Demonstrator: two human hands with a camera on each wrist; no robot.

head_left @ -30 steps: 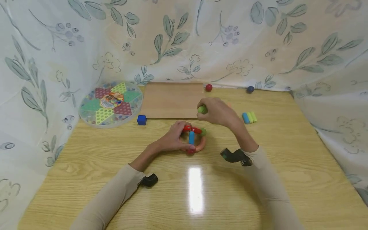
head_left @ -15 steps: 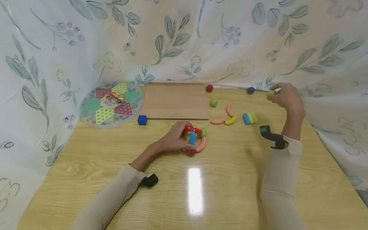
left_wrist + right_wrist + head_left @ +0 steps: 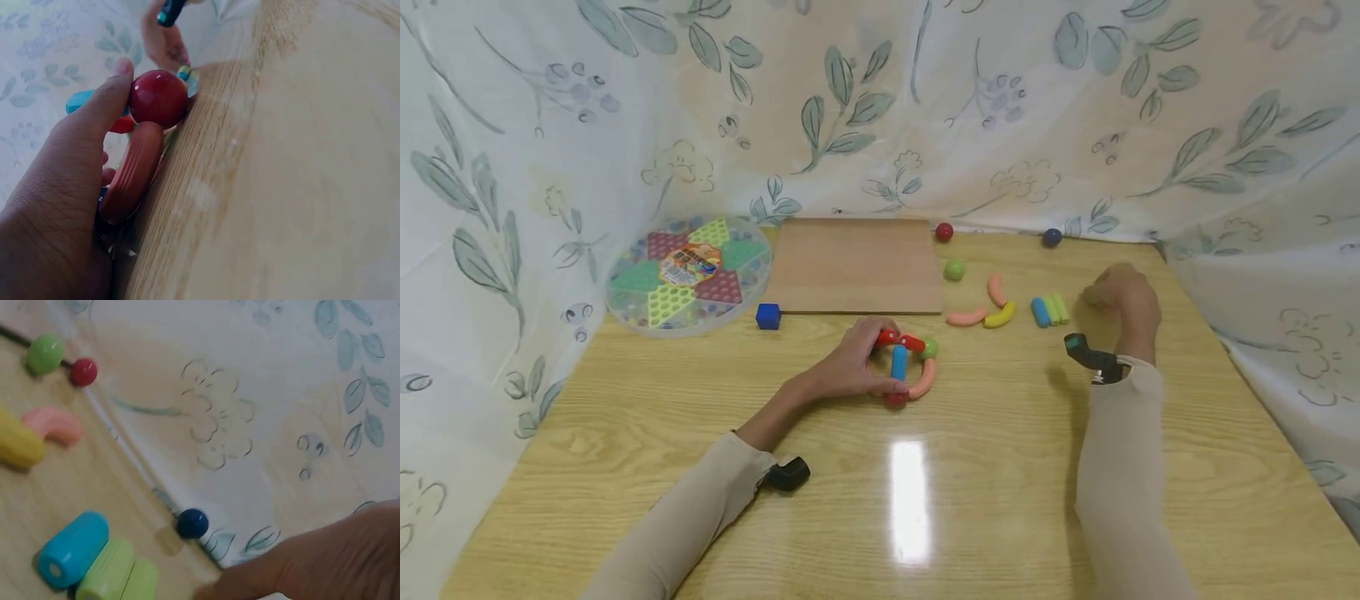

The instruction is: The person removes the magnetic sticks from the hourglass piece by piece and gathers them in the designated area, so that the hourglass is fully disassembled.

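Note:
My left hand point(image 3: 853, 360) grips a ring-shaped figure built from magnetic sticks and balls, thumb at its near end and fingers at its far side. The figure shows a blue stick point(image 3: 898, 362), red sticks point(image 3: 913, 342), a green ball point(image 3: 929, 348), a curved pink stick point(image 3: 923, 380) and a red ball point(image 3: 159, 99). My right hand point(image 3: 1127, 302) is low over the table's right side, fingers curled with tips pointing down and left. The small green ball it carried is hidden behind the fingers. Right beside it lie a blue stick point(image 3: 1040, 312) and two light-green sticks point(image 3: 1056, 309).
Loose pieces lie at back right: a red ball point(image 3: 943, 232), green ball point(image 3: 954, 269), dark blue ball point(image 3: 1052, 237), pink sticks point(image 3: 967, 317) and a yellow stick point(image 3: 1000, 315). A wooden board point(image 3: 859, 265), blue cube point(image 3: 768, 316) and round game box point(image 3: 688, 275) stand left.
My right hand has carried a small green ball from near the board to the far right, then lowered toward the table beside the light-green sticks. The left hand has stayed on the figure.

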